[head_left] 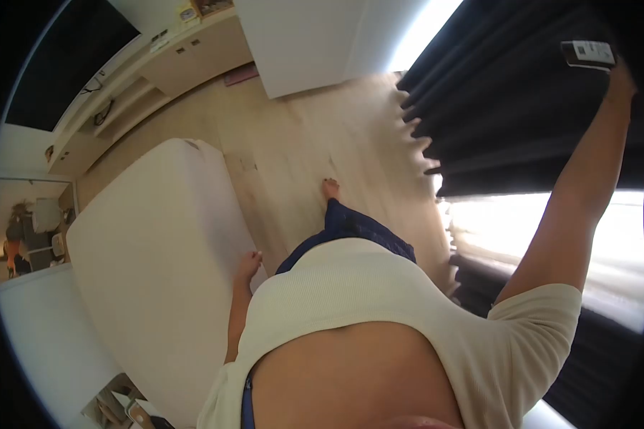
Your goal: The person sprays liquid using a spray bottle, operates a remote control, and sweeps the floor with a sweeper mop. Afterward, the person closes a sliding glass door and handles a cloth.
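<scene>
As right hand holds device (one), curtains

Hands: two, my count
Foot: one
Mattress: one
Dark screen: one
Handheld device: one
Curtain sections: two I can make out

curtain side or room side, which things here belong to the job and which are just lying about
Likely in the job:
- right hand
- dark labelled object beside it
- dark curtain

Apparently just about:
- white bed
- screen
- cable
</scene>
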Available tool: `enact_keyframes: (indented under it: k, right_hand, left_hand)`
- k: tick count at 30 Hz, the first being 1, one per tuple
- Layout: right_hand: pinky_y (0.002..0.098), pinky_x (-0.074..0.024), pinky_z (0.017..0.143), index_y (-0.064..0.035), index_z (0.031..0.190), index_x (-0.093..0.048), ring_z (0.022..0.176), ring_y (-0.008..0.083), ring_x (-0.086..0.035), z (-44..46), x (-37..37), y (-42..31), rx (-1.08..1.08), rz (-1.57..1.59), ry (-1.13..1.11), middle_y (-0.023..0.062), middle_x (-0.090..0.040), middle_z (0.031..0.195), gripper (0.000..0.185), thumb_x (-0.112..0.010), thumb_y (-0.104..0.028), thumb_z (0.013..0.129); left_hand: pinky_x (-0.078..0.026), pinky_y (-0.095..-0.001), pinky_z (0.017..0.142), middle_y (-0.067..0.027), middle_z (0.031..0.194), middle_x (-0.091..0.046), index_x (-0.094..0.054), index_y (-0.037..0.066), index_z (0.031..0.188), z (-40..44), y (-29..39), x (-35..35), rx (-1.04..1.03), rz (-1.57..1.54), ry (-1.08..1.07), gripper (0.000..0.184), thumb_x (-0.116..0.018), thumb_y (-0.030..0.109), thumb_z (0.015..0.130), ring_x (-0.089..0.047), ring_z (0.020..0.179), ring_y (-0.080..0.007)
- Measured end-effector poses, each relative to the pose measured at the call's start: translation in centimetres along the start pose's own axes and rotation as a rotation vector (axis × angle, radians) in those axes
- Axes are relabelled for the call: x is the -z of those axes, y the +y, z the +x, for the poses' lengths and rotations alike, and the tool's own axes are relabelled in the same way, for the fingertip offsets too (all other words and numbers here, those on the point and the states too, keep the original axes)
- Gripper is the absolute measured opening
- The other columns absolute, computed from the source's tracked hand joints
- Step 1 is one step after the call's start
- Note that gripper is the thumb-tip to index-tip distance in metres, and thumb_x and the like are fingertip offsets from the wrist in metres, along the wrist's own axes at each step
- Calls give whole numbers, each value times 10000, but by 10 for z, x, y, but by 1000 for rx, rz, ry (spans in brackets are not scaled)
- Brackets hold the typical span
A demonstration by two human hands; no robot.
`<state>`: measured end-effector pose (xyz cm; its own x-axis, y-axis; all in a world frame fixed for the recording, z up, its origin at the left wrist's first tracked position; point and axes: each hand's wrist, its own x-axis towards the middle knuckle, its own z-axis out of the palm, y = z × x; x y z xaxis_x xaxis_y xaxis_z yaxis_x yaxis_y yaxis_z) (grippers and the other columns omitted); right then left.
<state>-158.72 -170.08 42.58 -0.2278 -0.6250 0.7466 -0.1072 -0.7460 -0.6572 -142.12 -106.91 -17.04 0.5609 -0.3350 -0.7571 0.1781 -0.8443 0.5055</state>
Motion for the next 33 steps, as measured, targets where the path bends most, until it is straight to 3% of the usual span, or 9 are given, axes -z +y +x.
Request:
enact_keyframes:
  k: [3,6,9,13,17,21,24,31,33]
  right_hand:
    - [373,-455,689,92,1081,-505,809,251,-559,47,-31,71,-29,13,-60,172,-555,969,528,-512,-384,852]
    - [262,-460,804,13,1013,-544,911,193,-575,33,-91,167,-111,390,-255,98,-595,968,236,-420,-88,840]
    - [262,-453,722,-170,1101,-565,847,154,-587,-161,-181,170,448,-124,-1037,44,-619,900,295,-503,-94,823]
    - [244,-391,504,-75,832,-615,558,66,-489,-278,-256,59,-436,552,-1357,-9,-527,606,167,-650,-221,758]
    - [174,-354,496,-53,826,-603,596,58,-495,-344,-344,35,-540,760,-1302,17,-587,772,232,-580,-283,816]
    - [212,-363,457,-55,832,-594,537,60,-482,-453,-372,14,338,749,-1356,16,-573,754,252,-537,-300,844]
    - [228,-427,587,-52,800,-598,679,92,-537,-407,-437,-21,-573,829,-1335,26,-596,774,210,-566,-258,828]
    - [223,-379,519,-25,744,-543,567,84,-449,-503,-511,-34,-274,623,-1656,10,-503,661,225,-615,-233,789]
    - [229,-391,534,-31,768,-553,579,88,-463,-511,-558,-29,-239,727,-1566,13,-509,674,215,-618,-235,786]
  left_hand:
    - [-436,-337,612,-103,745,-593,-566,-42,885,-7,26,6,89,-66,48,342,-495,285,816,-552,664,-188]
    - [-441,-349,616,-120,755,-598,-576,-36,879,39,2,9,75,-52,95,352,-495,299,806,-563,669,-210]
    - [-439,-335,690,-132,820,-598,-578,-14,916,66,36,16,25,-54,236,348,-487,307,815,-567,757,-225]
    - [-424,-286,677,-60,787,-570,-547,-18,957,61,118,28,-53,-224,343,309,-484,261,842,-525,723,-151]
    - [-426,-285,697,-62,819,-582,-547,-14,996,62,134,31,-82,-363,408,342,-504,289,842,-529,740,-150]
    - [-435,-321,651,-100,771,-594,-568,-1,890,70,60,2,92,-333,327,300,-501,286,835,-546,697,-195]
    - [-449,-335,608,-134,724,-587,-568,-1,828,75,-11,-17,201,-179,261,286,-502,277,818,-563,655,-225]
    - [-444,-350,586,-111,677,-566,-574,23,739,133,-40,-6,488,-733,216,316,-469,308,826,-560,637,-210]
    - [-433,-350,601,-101,671,-563,-568,29,758,159,-30,44,218,-502,261,303,-474,308,827,-549,647,-203]
